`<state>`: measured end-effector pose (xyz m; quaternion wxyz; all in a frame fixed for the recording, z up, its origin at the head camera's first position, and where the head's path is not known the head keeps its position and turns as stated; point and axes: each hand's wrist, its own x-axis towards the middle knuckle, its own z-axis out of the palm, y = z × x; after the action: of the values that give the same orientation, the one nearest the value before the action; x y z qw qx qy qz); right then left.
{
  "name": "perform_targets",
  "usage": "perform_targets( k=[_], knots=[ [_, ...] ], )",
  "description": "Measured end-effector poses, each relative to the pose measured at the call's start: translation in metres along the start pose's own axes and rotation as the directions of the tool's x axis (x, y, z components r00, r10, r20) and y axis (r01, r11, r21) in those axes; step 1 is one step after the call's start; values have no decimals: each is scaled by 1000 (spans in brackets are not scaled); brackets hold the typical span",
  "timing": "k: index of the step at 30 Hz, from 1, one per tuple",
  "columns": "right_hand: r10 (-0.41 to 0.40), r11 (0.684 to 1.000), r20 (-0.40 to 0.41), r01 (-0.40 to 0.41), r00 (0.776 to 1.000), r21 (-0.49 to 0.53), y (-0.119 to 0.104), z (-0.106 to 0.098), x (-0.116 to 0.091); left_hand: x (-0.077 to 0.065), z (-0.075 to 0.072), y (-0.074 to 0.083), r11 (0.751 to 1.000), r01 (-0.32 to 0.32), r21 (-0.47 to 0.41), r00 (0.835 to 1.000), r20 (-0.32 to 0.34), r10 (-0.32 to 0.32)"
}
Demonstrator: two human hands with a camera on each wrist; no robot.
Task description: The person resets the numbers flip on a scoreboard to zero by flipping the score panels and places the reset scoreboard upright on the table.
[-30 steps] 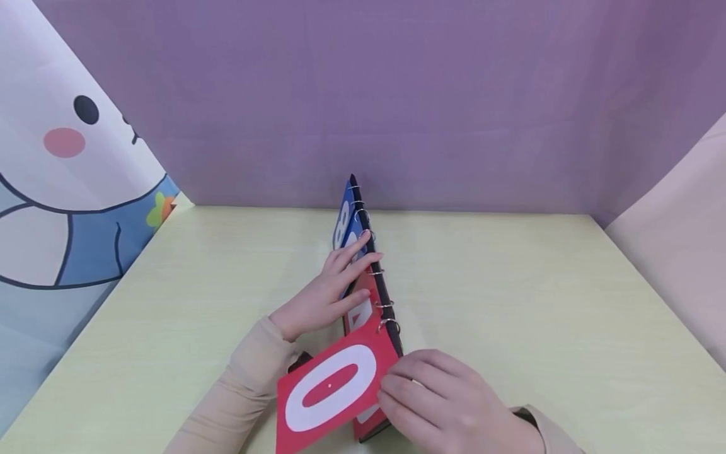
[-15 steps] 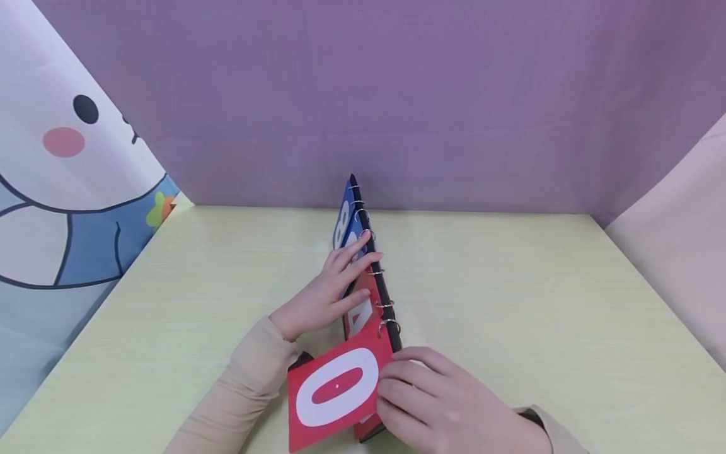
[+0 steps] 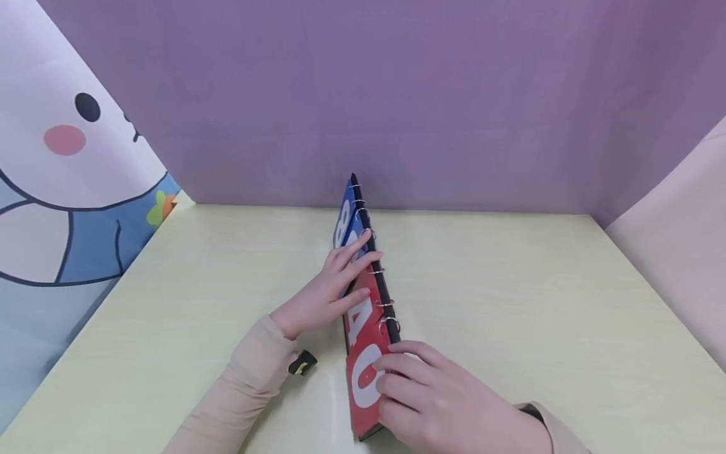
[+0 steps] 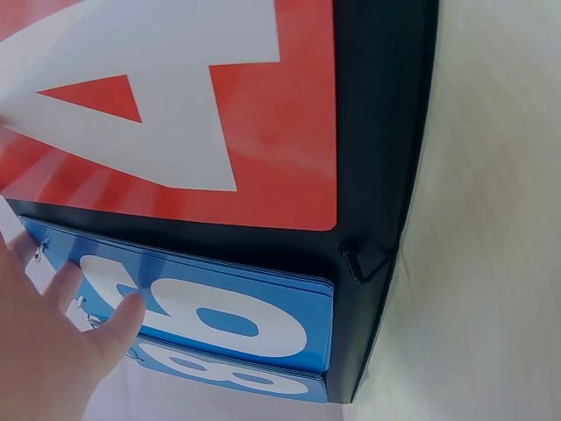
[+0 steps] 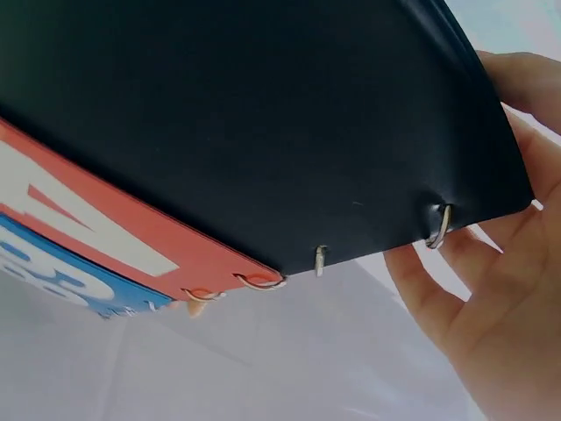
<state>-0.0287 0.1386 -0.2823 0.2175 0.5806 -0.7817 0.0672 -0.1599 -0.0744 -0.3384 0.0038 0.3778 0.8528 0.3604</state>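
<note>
A black flip scoreboard [image 3: 386, 296] stands like a tent on the table, with rings along its top ridge. Its left face carries a red 0 card [image 3: 365, 403], a red 4 card [image 4: 272, 132] and blue number cards [image 4: 228, 316]. My left hand [image 3: 320, 299] lies across that face with fingers spread, fingertips touching the ridge. At the near end my right hand [image 3: 437, 397] grips the scoreboard, its fingers bent over the ridge onto the 0 card. On the right face, the right wrist view shows bare black panel and another red 4 card [image 5: 96, 219].
The pale wooden table [image 3: 510, 302] reaches back to a purple cloth backdrop [image 3: 397, 101]. A cartoon-printed cloth [image 3: 79, 189] hangs at the left. Beside my left cuff is a small black object with a yellow mark [image 3: 303, 363].
The red 0 card, which stuck out to the left, has swung down against the scoreboard's left face. My left hand has stayed in place; my right hand has barely shifted.
</note>
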Motion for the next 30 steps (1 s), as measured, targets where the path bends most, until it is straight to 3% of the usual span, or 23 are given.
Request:
perform_targets(
  k=[4, 7, 9, 11, 13, 16, 19, 20, 21, 24, 27, 30],
  knots=[
    [-4, 978, -154, 36, 988, 205, 16, 4, 0, 1, -1, -1, 1000, -2, 5, 1000, 6, 2],
    [34, 921, -303, 88, 953, 380, 37, 11, -2, 0, -1, -1, 1000, 5, 4, 1000, 4, -5],
    [129, 879, -348, 55, 928, 473, 51, 16, -5, 0, 0, -2, 1000, 12, -6, 1000, 5, -12],
    [287, 807, -306, -57, 908, 588, 62, 22, -11, -1, 1, -2, 1000, 20, -11, 1000, 8, -20],
    [448, 690, -193, -200, 873, 696, 73, 27, -18, -1, 3, -3, 999, 28, -15, 1000, 13, -28],
    [627, 431, 70, -421, 776, 798, 91, 34, -25, 0, 5, -3, 999, 38, -14, 999, 19, -38],
    [689, 177, 316, -574, 653, 800, 109, 47, -33, 0, 6, -2, 999, 47, -19, 999, 23, -47],
    [685, 121, 379, -610, 622, 783, 115, 52, -35, 0, 5, -1, 999, 43, -17, 999, 26, -43],
    [669, 79, 433, -636, 605, 767, 120, 58, -38, 0, 4, 0, 999, 40, -15, 999, 31, -39],
    [580, 43, 551, -698, 600, 715, 129, 73, -44, -1, 0, 4, 1000, 28, -12, 999, 43, -28],
    [487, 58, 601, -710, 634, 702, 132, 80, -45, -2, -7, 10, 1000, 30, -2, 999, 33, -30],
    [461, 54, 606, -703, 648, 710, 131, 83, -44, -5, -11, 19, 998, 4, 55, 1000, -3, -4]
  ],
)
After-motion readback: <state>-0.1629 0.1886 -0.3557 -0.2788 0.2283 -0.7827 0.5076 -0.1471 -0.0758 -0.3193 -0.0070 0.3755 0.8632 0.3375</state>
